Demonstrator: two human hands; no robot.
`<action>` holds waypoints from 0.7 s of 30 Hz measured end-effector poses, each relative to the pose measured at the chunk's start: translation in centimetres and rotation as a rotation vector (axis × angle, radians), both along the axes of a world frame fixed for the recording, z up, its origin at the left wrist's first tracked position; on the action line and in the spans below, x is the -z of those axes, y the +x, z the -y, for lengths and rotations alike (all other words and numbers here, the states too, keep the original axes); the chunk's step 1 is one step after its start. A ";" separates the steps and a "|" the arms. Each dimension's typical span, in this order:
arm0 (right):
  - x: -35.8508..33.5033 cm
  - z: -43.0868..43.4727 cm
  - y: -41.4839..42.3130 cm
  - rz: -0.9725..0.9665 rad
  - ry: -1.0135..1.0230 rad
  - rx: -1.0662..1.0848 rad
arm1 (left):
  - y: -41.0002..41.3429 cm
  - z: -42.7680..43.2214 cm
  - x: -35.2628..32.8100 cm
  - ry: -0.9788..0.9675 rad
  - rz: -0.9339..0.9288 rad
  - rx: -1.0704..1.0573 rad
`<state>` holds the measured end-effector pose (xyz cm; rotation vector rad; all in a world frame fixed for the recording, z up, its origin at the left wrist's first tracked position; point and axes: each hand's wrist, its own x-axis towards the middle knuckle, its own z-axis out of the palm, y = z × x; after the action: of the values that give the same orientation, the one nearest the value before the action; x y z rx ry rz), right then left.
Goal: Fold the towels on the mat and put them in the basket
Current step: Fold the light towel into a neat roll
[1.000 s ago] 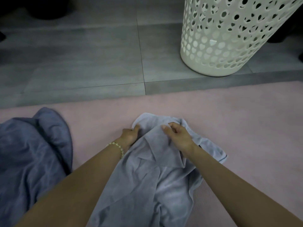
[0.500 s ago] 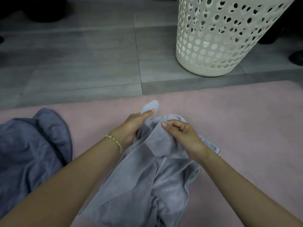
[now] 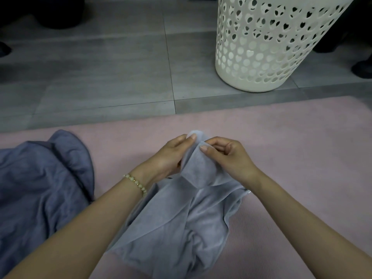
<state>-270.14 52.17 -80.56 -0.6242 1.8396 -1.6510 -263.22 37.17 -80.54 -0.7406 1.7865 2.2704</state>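
Observation:
A light grey towel (image 3: pixel 181 228) lies crumpled on the pink mat (image 3: pixel 291 158) in front of me, its top end lifted. My left hand (image 3: pixel 171 156) and my right hand (image 3: pixel 227 156) both pinch that raised end, close together, thumbs on the cloth. A darker blue-grey towel (image 3: pixel 40 188) is heaped on the mat at the left. The white perforated basket (image 3: pixel 261 57) stands upright on the floor beyond the mat, at the upper right.
Grey floor tiles (image 3: pixel 100 67) stretch past the mat's far edge. Dark shapes, maybe shoes, sit at the right edge (image 3: pixel 362 67) and in the top left corner (image 3: pixel 50 11). A bead bracelet (image 3: pixel 136 184) circles my left wrist.
Both hands have lifted the light towel's top end off the mat and come closer together along its edge. The view has shifted slightly; the dark towel has not moved.

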 end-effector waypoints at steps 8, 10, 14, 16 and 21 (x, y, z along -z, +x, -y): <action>-1.8 0.2 -0.6 -0.192 -0.021 0.064 | 0.0 -0.3 -1.3 -0.240 -0.125 0.074; -1.5 0.1 -1.0 -0.209 -0.016 0.127 | 0.0 -0.5 -1.3 -0.249 -0.089 0.106; -0.6 -0.2 -1.5 -0.155 -0.017 0.194 | -0.1 -1.2 -0.8 -0.293 -0.173 0.196; 0.3 -0.7 -2.1 -0.040 -0.008 0.240 | -0.4 -1.5 -0.1 -0.344 -0.224 0.161; 5.8 -6.0 -4.8 -0.002 0.358 0.531 | -1.6 -1.0 2.9 -0.593 -0.222 -0.123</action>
<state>-274.97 58.13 -86.38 0.0243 2.3638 -1.5528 -264.79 38.19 -83.41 -0.7139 2.6379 1.9508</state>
